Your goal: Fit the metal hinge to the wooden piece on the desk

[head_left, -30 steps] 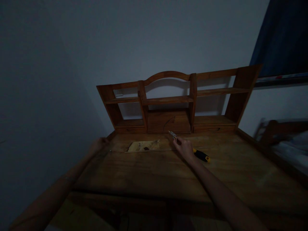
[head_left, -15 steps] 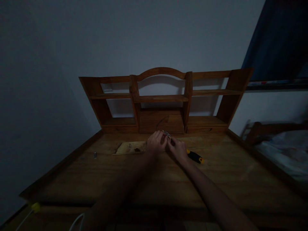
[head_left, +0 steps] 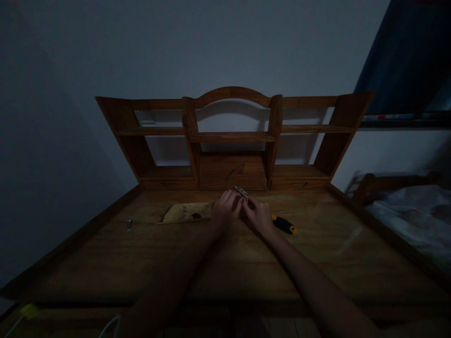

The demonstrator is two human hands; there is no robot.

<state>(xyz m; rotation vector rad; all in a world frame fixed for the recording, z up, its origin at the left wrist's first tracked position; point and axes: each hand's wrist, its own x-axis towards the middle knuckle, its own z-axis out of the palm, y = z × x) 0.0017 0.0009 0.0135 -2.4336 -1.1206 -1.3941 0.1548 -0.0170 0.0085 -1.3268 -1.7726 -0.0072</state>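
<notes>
At the middle of the wooden desk (head_left: 246,263), my left hand (head_left: 226,208) and my right hand (head_left: 259,215) meet with fingertips pinched together. Between them is a small, pale, metallic-looking piece (head_left: 241,191), jutting up past the fingers; it is too dark and small to name its kind. A light wooden strip (head_left: 183,212) with a ragged left end and dark marks lies on the desk, running behind my left hand. Beside my right wrist rests a tool with a black and yellow handle (head_left: 283,224); its other end is hidden.
A wooden hutch (head_left: 232,137) with open shelves rises along the back of the desk. On the left lies a small metal object (head_left: 128,225). A yellow item (head_left: 28,311) and a white cable (head_left: 112,323) show at the lower left. Right of the desk is a plastic-looking bundle (head_left: 412,211).
The view has shifted slightly. Both hands stay together at the same place, and more of the small piece shows above my fingers.
</notes>
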